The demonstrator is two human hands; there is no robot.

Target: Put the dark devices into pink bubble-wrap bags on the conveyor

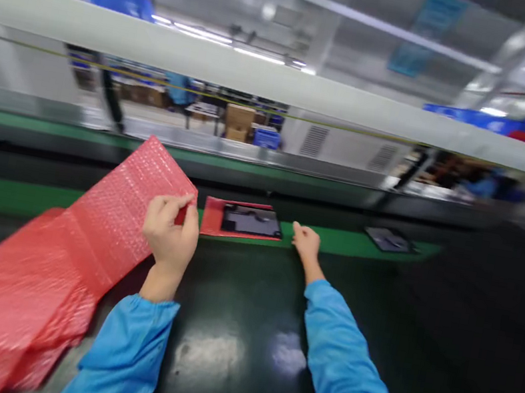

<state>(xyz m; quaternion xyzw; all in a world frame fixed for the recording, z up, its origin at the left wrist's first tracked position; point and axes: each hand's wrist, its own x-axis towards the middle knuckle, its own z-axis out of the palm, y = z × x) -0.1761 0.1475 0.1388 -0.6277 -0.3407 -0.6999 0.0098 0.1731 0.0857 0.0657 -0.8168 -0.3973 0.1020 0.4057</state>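
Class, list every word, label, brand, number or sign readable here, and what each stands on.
No text can be read.
Hanging blue rectangular banner: too blurred to read.
Flat black-and-grey rectangular panel: any markings too small to read.
Brown cardboard boxes: too blurred to tell.
Red bubble-textured plastic sheet: no lettering visible.

Bright blue long sleeves (349,367), plain, loosely creased, narrow gathered cuffs (152,308)

Cardboard boxes (238,122) beside blue crate (266,138); blue banner (427,33) overhead.
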